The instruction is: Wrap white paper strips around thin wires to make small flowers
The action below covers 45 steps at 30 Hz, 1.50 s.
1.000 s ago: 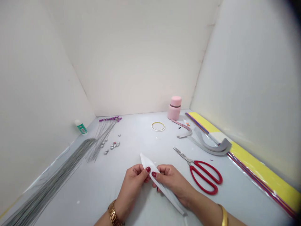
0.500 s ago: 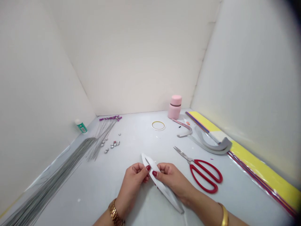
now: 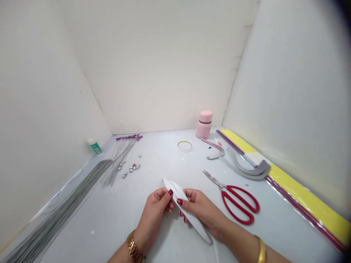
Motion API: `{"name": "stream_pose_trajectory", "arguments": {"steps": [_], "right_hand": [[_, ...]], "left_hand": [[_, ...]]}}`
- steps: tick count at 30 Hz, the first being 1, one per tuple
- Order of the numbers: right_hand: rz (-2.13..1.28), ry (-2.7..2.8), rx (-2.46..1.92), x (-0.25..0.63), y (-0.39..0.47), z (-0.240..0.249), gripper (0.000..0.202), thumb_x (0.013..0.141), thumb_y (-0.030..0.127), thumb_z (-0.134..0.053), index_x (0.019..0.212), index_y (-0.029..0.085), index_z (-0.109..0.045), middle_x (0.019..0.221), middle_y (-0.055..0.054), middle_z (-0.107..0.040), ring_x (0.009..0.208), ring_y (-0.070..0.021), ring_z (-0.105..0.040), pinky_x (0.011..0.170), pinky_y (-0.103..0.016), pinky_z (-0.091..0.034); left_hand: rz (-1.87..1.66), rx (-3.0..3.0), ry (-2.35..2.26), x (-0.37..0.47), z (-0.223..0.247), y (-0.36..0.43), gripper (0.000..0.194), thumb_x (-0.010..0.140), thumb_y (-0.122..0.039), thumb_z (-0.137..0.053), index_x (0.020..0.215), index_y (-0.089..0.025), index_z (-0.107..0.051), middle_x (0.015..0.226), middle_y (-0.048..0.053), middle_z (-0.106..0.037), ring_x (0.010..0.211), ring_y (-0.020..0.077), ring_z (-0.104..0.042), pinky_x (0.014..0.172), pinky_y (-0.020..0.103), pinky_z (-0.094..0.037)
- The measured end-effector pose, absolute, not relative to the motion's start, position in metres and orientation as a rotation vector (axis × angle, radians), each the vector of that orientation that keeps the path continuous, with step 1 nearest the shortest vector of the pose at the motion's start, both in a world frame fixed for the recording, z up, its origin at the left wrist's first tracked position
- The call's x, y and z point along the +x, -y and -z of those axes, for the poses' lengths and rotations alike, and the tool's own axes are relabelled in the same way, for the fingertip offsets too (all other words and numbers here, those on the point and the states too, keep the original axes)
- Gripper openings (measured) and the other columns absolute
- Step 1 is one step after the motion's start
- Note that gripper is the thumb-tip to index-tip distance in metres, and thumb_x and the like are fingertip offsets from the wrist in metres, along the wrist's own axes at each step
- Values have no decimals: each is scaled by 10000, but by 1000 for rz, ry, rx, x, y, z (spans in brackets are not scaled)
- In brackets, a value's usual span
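Observation:
A long white strip [image 3: 194,220], folded over in layers, slants from the middle of the table towards its front edge. My left hand [image 3: 157,208] pinches its left side near the upper end, thumb on top. Closed around the right side of the same strip is my right hand [image 3: 201,207], its thumb lying on the upper face and fingertips showing beneath. Red-handled scissors [image 3: 233,199] lie to the right of my right hand, blades pointing up and left.
Grey wires [image 3: 63,204] and purple-tipped stems [image 3: 128,138] lie left, near silver bits [image 3: 134,167] and a green glue stick [image 3: 95,147]. Behind are a tape ring [image 3: 185,146] and pink bottle [image 3: 204,125]. Grey strips [image 3: 252,172] and yellow sheets [image 3: 301,193] lie right.
The white strip has turned and its layers lie flatter, with the gap between them narrower. Its upper tip has shifted slightly left, and my left thumb has moved a little up and left.

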State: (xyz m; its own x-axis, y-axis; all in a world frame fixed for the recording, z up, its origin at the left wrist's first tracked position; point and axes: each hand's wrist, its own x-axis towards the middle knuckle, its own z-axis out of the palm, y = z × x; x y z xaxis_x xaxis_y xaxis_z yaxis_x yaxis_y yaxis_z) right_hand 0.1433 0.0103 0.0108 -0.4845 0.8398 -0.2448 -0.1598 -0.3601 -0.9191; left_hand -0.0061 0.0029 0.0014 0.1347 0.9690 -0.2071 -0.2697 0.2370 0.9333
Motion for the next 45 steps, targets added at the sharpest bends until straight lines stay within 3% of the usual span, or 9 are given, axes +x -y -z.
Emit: {"name": "stream_pose_trajectory", "arguments": {"steps": [8, 17, 21, 27, 29, 32, 38, 43, 45], "right_hand": [[-1820, 1175, -1110, 144, -11, -11, 250, 615, 336, -693, 646, 105, -602, 553, 14, -550, 481, -64, -432, 472, -176, -328], [-1888, 1189, -1064, 143, -11, -10, 303, 599, 357, -704, 770, 114, -648, 596, 11, -567, 487, -67, -440, 484, -183, -355], [-1928, 1147, -1004, 142, -10, -13, 302, 679, 399, -636, 754, 107, -646, 645, -28, -609, 505, -72, -460, 473, -174, -343], [-1844, 954, -1004, 149, -17, -14, 291, 696, 419, -620, 655, 141, -542, 487, 35, -520, 414, -65, -421, 427, -177, -309], [-1777, 840, -976, 155, -24, -17, 263, 686, 385, -639, 656, 157, -512, 473, 56, -468, 406, -63, -405, 428, -182, -321], [-1675, 736, -950, 169, -36, -23, 228, 693, 366, -621, 683, 174, -498, 465, 85, -348, 398, -59, -356, 412, -180, -311], [-1418, 765, -992, 200, -53, -33, 238, 703, 393, -565, 632, 203, -440, 465, 109, -187, 362, -62, -184, 372, -191, -228], [-1055, 863, -1135, 231, -59, -38, 200, 722, 384, -560, 682, 212, -464, 476, 84, -300, 397, -81, -260, 406, -207, -209], [-674, 1140, -1452, 244, -63, -35, 178, 759, 372, -513, 710, 201, -515, 496, 46, -394, 449, -117, -362, 446, -236, -262]], "left_hand": [[-1061, 939, -1099, -5, -7, -3, 188, 752, -288, -585, 670, -122, -551, 528, -23, -524, 484, 71, -423, 496, 176, -329], [-968, 993, -1040, -4, -8, -2, 270, 759, -309, -568, 567, -128, -509, 535, 4, -558, 506, 100, -475, 519, 207, -338], [-991, 1014, -1029, -3, -13, 0, 288, 778, -296, -548, 547, -128, -515, 539, 15, -565, 542, 116, -500, 553, 218, -361], [-1110, 731, -856, -8, -11, -3, 192, 823, -254, -501, 736, -106, -589, 740, 65, -618, 705, 137, -552, 667, 231, -426], [-1196, 478, -749, -15, -8, -8, 172, 834, -225, -482, 727, -117, -565, 738, 55, -603, 714, 136, -566, 673, 234, -449], [-1232, 236, -630, -25, -4, -16, 214, 846, -185, -453, 638, -145, -487, 551, -30, -476, 539, 76, -529, 548, 173, -449], [-1246, 157, -549, -35, -3, -21, 290, 888, -228, -371, 613, -155, -429, 454, -91, -278, 341, 33, -349, 358, 146, -333], [-1235, 117, -521, -36, -5, -20, 289, 891, -240, -366, 626, -151, -441, 449, -95, -252, 310, 25, -315, 303, 142, -249], [-1199, 103, -520, -34, -6, -19, 270, 893, -239, -363, 662, -146, -470, 443, -97, -251, 296, 25, -308, 287, 139, -233]]}}
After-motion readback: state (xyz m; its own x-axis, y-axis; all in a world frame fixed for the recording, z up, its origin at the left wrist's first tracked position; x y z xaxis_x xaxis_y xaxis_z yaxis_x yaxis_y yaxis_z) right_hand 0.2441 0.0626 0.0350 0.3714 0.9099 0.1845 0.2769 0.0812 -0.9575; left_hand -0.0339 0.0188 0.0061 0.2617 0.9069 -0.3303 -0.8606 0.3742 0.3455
